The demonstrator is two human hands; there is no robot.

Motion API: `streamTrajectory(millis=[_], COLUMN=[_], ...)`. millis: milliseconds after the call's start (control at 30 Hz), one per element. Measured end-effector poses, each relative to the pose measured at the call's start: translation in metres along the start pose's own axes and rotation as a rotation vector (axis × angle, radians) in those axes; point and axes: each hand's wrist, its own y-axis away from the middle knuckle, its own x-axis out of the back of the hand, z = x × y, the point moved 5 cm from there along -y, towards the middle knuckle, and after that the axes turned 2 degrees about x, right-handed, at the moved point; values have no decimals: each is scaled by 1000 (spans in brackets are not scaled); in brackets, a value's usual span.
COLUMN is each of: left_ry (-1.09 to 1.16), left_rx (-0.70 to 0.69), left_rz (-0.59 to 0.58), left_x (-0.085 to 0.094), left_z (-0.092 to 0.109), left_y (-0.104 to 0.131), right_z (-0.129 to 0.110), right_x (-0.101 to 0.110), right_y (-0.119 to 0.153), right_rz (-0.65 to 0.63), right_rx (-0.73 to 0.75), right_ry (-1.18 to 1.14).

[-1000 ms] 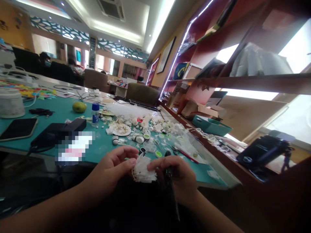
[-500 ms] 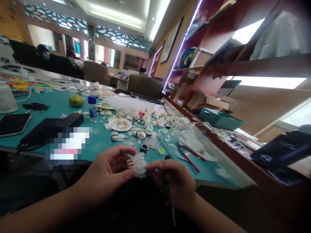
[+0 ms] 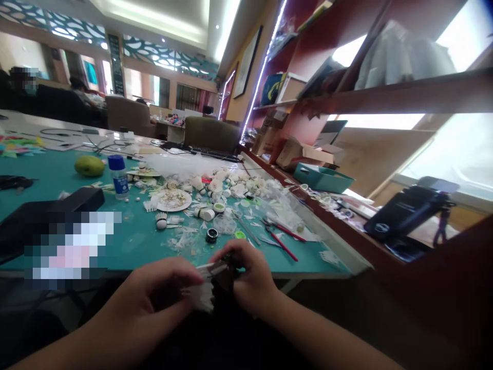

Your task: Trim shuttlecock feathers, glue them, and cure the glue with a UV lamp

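Note:
My left hand (image 3: 162,295), thumb and fingers pinched, holds a ring of white shuttlecock feathers (image 3: 203,297) low in front of the table edge. Closed round a dark-handled bladed tool (image 3: 228,271) is my right hand (image 3: 250,272); blur and fingers hide its exact kind. Its pale, thin end points left, close above the feathers; whether it touches them I cannot tell. Beyond my hands, a black ring-shaped piece (image 3: 211,235) and a bright green disc (image 3: 240,235) lie on the green mat (image 3: 142,241).
Shuttlecocks (image 3: 206,213) and feather scraps are heaped mid-table, beside a paper plate (image 3: 171,200) of debris. Red-handled pliers (image 3: 283,244) lie to the right. A glue bottle (image 3: 120,177), a green mango (image 3: 89,166) and a black case (image 3: 77,203) stand left. Shelves (image 3: 370,97) line the right.
My right hand has turned the tool from pointing down to pointing left at the feathers. My left hand has lowered and tipped the feathers. The view has shifted right.

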Motion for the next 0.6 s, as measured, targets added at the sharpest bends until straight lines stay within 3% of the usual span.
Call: streamTrajectory(millis=[100, 233, 300, 400, 500, 600], left_ry=[-213, -354, -421, -356, -268, -217], left_rx=[-223, -495, -550, -529, -395, -167], left_rz=[20, -294, -394, -425, -319, -159], left_x=[0, -16, -21, -21, -16, -9], left_z=[0, 16, 26, 36, 31, 12], left_y=[2, 4, 5, 6, 2, -6], right_z=[11, 15, 15, 17, 16, 12], right_x=[1, -1, 0, 2, 3, 0], right_y=[-2, -7, -9, -10, -10, -7], right_rz=[50, 55, 54, 48, 40, 22], right_rx=[-141, -309, -378, -426, -403, -367], right_ry=[-65, -249, -316, -350, -340, -314])
